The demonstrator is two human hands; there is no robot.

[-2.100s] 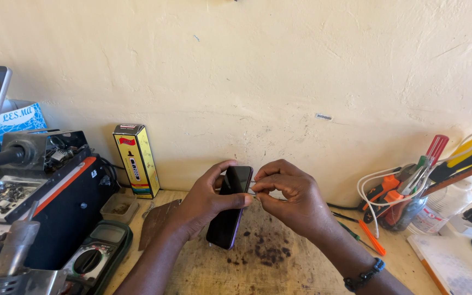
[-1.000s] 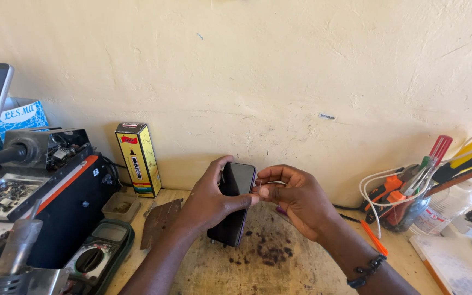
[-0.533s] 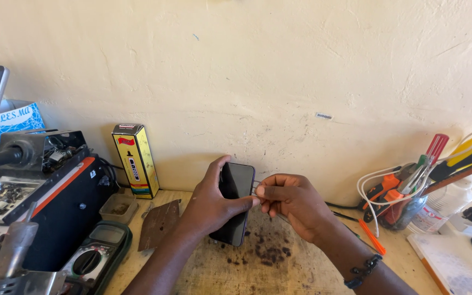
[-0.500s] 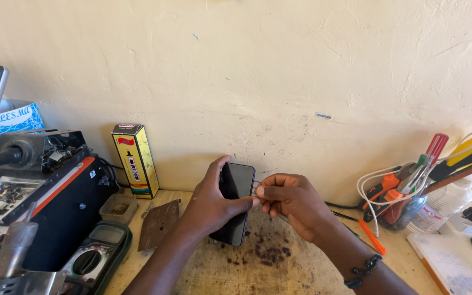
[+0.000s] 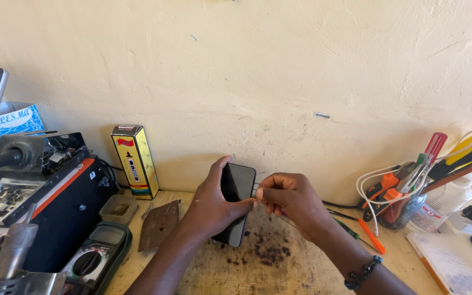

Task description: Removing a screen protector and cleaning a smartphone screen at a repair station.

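phone [image 5: 235, 199] upright, top toward wall; left hand [image 5: 211, 205] grips it; right hand [image 5: 290, 199] pinches its edge

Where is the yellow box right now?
In the head view, the yellow box stands upright against the wall at left of centre, behind a small tray and left of the phone.

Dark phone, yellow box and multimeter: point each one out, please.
dark phone [image 5: 237, 186]: head view, on its glossy upper face, above the left hand's thumb.
yellow box [image 5: 135, 161]: head view, middle of its front face.
multimeter [image 5: 95, 258]: head view, near its round dial.
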